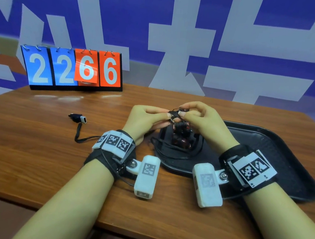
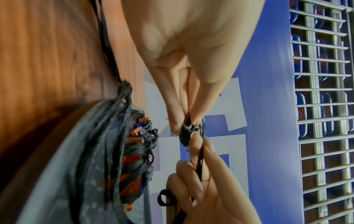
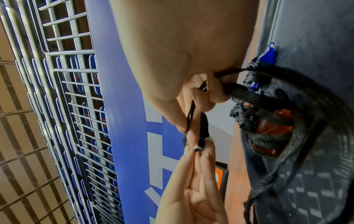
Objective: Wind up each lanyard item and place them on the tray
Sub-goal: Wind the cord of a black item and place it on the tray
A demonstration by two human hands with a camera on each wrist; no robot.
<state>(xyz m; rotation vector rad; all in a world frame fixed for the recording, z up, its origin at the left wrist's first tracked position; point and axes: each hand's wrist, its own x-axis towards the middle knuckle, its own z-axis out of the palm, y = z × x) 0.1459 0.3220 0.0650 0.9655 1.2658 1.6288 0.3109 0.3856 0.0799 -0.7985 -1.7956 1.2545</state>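
- Wooden table [image 1: 38, 128] fills the lower frame; blue-and-white patterned wall behind; flip scoreboard [image 1: 71, 68] reading 2266 stands upper left.
- Black tray [image 1: 283, 153] sits right of centre on the table; a pile of wound lanyard items [image 1: 181, 138], black cord over red pieces, lies at its left end.
- Left hand [image 1: 145, 118] and right hand [image 1: 204, 119] meet above the pile, fingertips together, both pinching a small black lanyard item [image 1: 175, 114]; its cord runs through the right hand's curled fingers [image 3: 203, 97].
- Another lanyard item [image 1: 77, 118], black with a white end, lies unwound on the table, left of centre, cord trailing towards the left wrist.
- Wire rack [image 2: 323, 106] visible at right of the left wrist view.
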